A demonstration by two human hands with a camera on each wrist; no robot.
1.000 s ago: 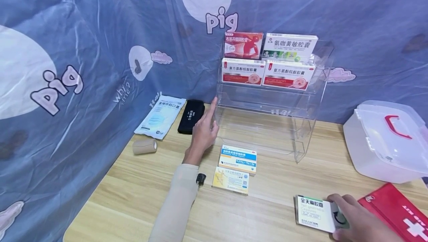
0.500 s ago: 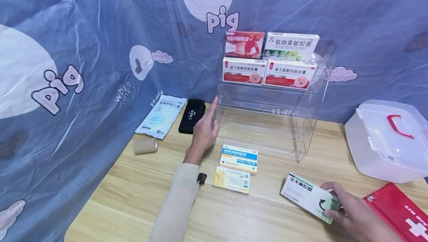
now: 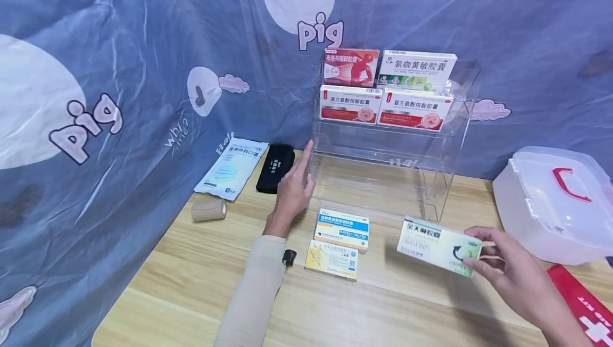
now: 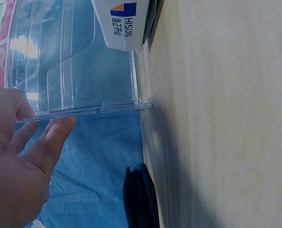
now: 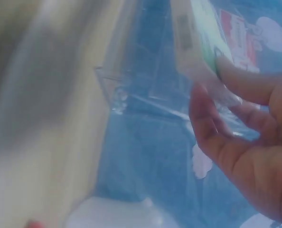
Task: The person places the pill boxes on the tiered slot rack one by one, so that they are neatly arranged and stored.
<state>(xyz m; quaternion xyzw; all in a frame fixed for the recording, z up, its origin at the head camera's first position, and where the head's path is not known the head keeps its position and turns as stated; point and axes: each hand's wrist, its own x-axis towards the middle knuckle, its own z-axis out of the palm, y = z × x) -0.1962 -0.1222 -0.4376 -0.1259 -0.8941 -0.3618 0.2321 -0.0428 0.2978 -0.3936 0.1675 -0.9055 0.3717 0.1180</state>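
Note:
My right hand (image 3: 514, 272) pinches one end of a white and green medicine box (image 3: 438, 246) between thumb and fingers. The box is tilted and raised above the table, its shadow falling below. In the right wrist view the box (image 5: 193, 42) is blurred. My left hand (image 3: 293, 190) holds the left side panel of a clear acrylic display rack (image 3: 378, 176); in the left wrist view the thumb and the fingers (image 4: 55, 142) lie on opposite sides of that panel. Red and white medicine boxes (image 3: 351, 105) stand on the rack's upper tiers.
A blue and white box (image 3: 342, 230) and a yellow and white box (image 3: 331, 259) lie before the rack. To the left are a mask packet (image 3: 232, 168), a black pouch (image 3: 276, 168) and a bandage roll (image 3: 208, 211). A white lidded case (image 3: 551, 208) and red first-aid pouch (image 3: 581, 302) stand right.
My right hand has lifted the white and green box off the table and brought it left and toward the rack, turning it. The left hand stays at the rack's side.

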